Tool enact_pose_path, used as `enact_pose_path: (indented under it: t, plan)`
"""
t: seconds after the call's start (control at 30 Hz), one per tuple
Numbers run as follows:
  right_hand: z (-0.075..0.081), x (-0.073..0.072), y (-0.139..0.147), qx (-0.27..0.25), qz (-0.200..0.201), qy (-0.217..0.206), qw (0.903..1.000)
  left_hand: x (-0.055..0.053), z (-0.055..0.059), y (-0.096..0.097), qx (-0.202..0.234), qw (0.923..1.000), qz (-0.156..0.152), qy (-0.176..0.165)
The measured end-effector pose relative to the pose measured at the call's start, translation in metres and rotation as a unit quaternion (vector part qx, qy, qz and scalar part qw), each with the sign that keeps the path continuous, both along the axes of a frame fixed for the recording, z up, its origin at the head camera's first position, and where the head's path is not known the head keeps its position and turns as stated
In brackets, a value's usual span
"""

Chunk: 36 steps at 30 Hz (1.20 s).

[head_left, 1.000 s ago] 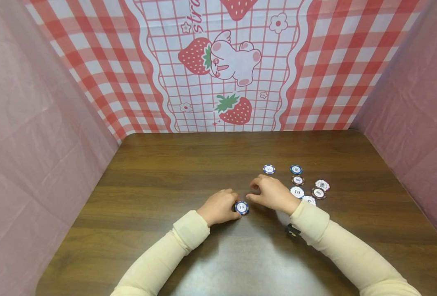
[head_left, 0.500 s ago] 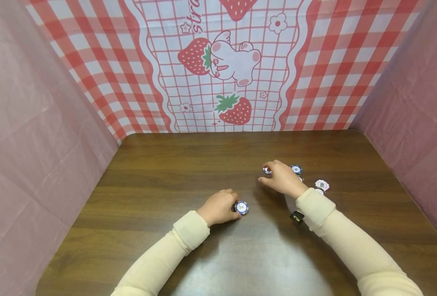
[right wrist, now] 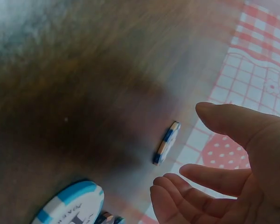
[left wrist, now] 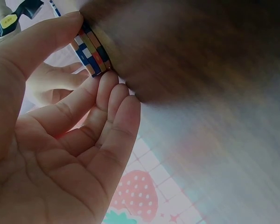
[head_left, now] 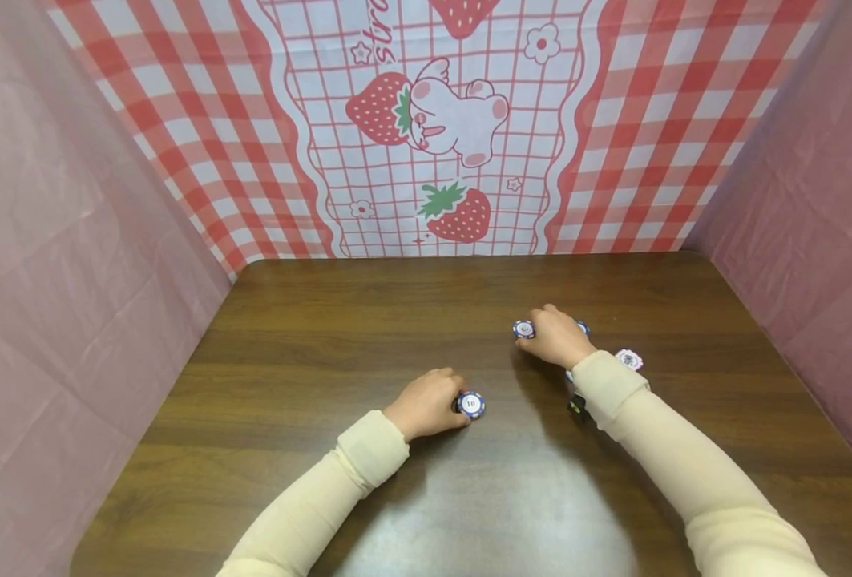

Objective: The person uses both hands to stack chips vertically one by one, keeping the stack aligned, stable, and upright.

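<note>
Governing relation: single blue-edged chip (head_left: 522, 329) just left of right hand (head_left: 557, 336), lying flat on table (head_left: 339, 336). In the right wrist view, seen nearly edge-on, within the span between thumb and fingers. No long axis – round disc, probably graspable across any diameter. Nearer hand: right.

Right grip: released, fingers loosely bent, nothing held; contact with chip rim not determinable. Left hand (head_left: 428, 405): at the near left, well apart from the single chip, pinching chip stack (head_left: 471, 405) between thumb and fingertips. Top face marked 10; stack upright, exact count not readable.

Right of the right hand: second blue-edged chip (head_left: 583, 327), mostly hidden. Farther right and slightly nearer: pink-edged chip (head_left: 628, 360). Also note, in the right wrist view, light-blue-and-white chip (right wrist: 72, 205) with darker chip edges (right wrist: 105, 218) alongside. Containers: none visible; chips directly on table. Far side: strawberry-print cloth (head_left: 339, 160).
</note>
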State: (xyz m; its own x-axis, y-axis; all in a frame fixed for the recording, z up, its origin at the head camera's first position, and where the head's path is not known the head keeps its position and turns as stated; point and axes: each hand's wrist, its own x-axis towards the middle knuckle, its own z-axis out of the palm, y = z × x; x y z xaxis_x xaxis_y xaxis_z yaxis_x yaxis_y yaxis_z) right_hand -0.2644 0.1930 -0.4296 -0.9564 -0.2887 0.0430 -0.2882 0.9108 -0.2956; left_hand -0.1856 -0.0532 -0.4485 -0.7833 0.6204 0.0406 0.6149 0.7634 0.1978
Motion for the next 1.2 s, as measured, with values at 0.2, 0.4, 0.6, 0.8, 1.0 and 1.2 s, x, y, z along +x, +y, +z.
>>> enact_pose_path:
  t: [0.2, 0.4, 0.6, 0.8, 1.0, 1.2]
  plan:
    - [-0.004, -0.007, 0.0, 0.015, -0.004, -0.01, 0.9998, 0.0, 0.0, 0.0, 0.0, 1.0, -0.002, 0.001]
    - [-0.006, -0.012, -0.001, 0.021, -0.008, -0.02, 0.9995, -0.001, -0.001, -0.001, 0.003, 1.0, -0.002, -0.002]
    - [-0.007, -0.018, -0.001, 0.027, -0.014, -0.026, 0.9992, -0.001, -0.001, -0.001, 0.004, 1.0, -0.001, -0.006]
    - [-0.008, -0.019, -0.001, 0.021, -0.025, -0.033, 0.9989, -0.001, -0.001, -0.001, 0.004, 1.0, -0.003, -0.003]
    - [-0.01, -0.022, 0.0, 0.023, -0.023, -0.029, 0.999, 0.0, 0.0, -0.001, 0.001, 1.0, -0.002, -0.004]
    - [-0.008, -0.023, 0.002, 0.023, -0.018, -0.031, 0.9991, 0.0, 0.001, -0.001, 0.002, 1.0, -0.001, -0.004]
